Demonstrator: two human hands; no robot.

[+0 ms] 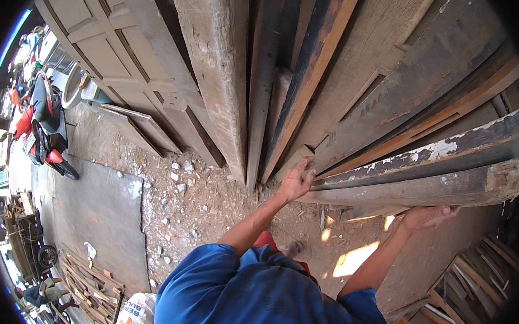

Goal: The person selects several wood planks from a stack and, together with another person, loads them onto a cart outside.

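Timber is at both of your hands, and the landmark is one thick, grey-brown, squared wooden beam (412, 186) slanting across to the right. Your left hand (296, 181) is just beyond its near end, at the end of your bent forearm, wrist raised and fingers curled forward by one small, light-brown, square-ended wooden piece (305, 152); you cannot tell from this view whether the fingers grip it or only touch it. Your right arm reaches outward, and your right hand (427, 218) lies against the beam's lower side, fingers stretched along it toward the far end, not wrapped around it.

Just beside the beam, on its upper side, runs one dark-painted plank with peeling white patches (444, 151). More than six timbers and boards fan out beyond and to the left of the beam, overlapping too much for a sure count. Further left of it you have one beige panelled wooden door (109, 40), two short flat wooden boards (137, 128) leaning near its foot, and one red-and-black motorcycle (42, 122). Below the beam, two heaps of scrap wood lie apart: one well to the left (88, 285), one to the right (471, 288). Beside the left heap sits one white printed sack (137, 313).
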